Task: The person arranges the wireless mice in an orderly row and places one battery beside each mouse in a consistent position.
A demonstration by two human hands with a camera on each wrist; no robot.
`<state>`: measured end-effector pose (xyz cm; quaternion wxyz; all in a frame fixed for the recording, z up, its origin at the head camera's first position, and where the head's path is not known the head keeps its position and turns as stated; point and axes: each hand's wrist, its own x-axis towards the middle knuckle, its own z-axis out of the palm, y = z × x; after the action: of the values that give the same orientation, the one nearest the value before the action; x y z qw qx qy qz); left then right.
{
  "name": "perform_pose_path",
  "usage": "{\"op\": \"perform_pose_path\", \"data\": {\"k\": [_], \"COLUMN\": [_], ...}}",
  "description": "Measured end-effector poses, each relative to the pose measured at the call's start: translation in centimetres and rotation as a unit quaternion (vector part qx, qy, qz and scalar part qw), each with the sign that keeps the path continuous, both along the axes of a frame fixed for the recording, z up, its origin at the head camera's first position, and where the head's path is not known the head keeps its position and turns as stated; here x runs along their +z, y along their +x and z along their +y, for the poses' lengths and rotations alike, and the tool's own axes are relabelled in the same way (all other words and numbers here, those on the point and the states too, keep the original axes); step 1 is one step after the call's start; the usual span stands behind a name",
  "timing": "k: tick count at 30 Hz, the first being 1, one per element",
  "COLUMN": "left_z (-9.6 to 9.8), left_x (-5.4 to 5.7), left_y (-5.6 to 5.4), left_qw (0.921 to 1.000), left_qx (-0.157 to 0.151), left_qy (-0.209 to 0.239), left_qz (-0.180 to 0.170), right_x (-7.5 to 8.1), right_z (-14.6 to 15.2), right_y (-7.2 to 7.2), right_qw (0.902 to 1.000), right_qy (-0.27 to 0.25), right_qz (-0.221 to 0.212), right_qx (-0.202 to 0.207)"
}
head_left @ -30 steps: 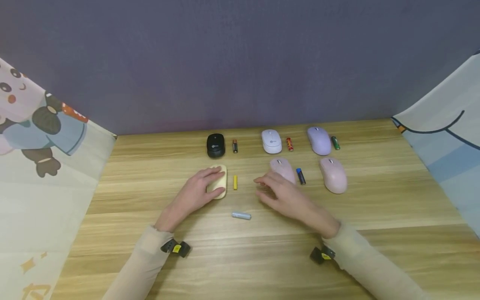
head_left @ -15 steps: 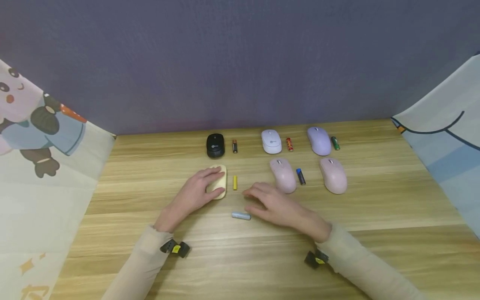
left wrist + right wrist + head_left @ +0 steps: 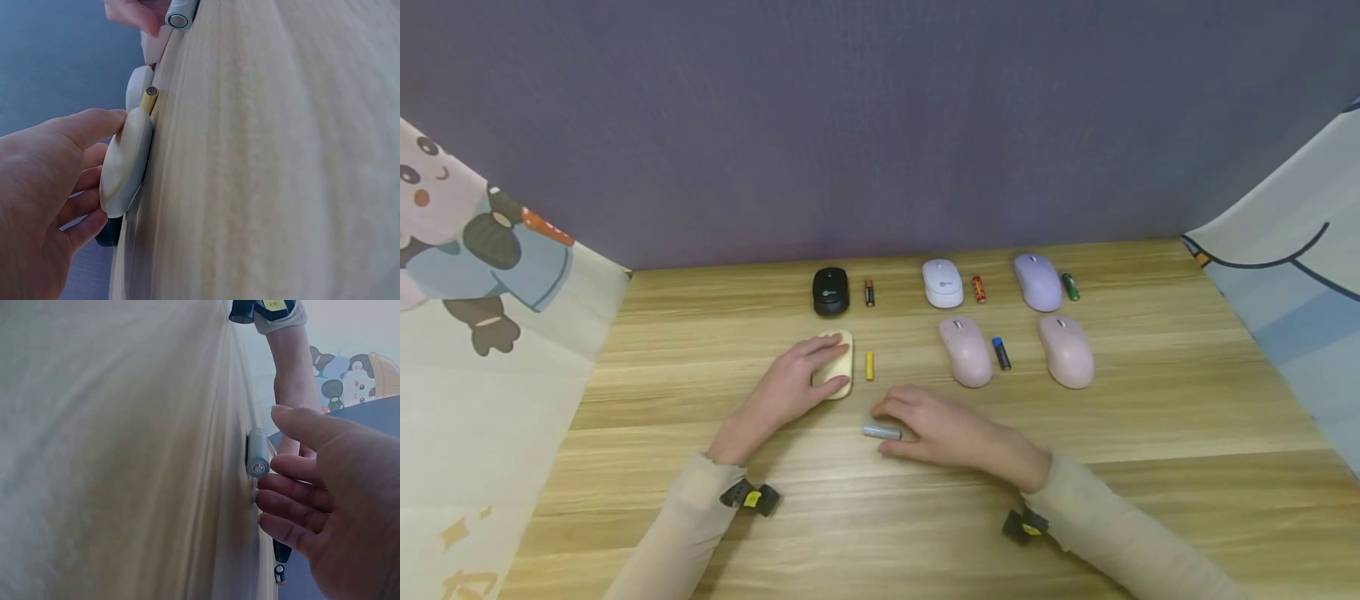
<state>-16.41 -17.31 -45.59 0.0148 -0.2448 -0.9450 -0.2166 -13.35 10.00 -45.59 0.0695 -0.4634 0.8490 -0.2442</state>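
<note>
My left hand (image 3: 790, 379) grips a cream computer mouse (image 3: 843, 365) on the table, thumb at one end and fingertips at the other. In the left wrist view the mouse (image 3: 128, 162) looks slightly tilted between them. A yellow battery (image 3: 870, 366) lies just to its right. My right hand (image 3: 943, 427) is spread around a silver-grey battery (image 3: 880, 432) lying on its side, thumb on the near side and fingers on the far side. In the right wrist view a gap shows between thumb and this battery (image 3: 257, 453); whether a finger touches it I cannot tell.
Along the back lie a black mouse (image 3: 831, 291), a white mouse (image 3: 943, 282) and a purple mouse (image 3: 1039, 282), with batteries beside them. Two pink mice, one left (image 3: 966, 352) and one right (image 3: 1067, 351), flank a dark blue-tipped battery (image 3: 1002, 353). A grey partition (image 3: 880, 125) rises behind.
My right hand has moved left and nearer to me, from over the left pink mouse to around the silver-grey battery. My left hand has stayed on the cream mouse.
</note>
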Motion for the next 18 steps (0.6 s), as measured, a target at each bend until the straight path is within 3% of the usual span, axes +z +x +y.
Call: {"op": "perform_pose_path", "data": {"k": [18], "left_z": [0.03], "left_x": [0.16], "left_y": [0.04], "left_qw": [1.0], "left_qx": [-0.002], "left_qy": [-0.002], "left_qz": [0.001], "right_x": [-0.02], "right_z": [-0.7], "right_y": [0.47], "right_qw": [1.0], "right_qy": [0.005], "right_qz": [0.006], "right_qx": [0.003]}}
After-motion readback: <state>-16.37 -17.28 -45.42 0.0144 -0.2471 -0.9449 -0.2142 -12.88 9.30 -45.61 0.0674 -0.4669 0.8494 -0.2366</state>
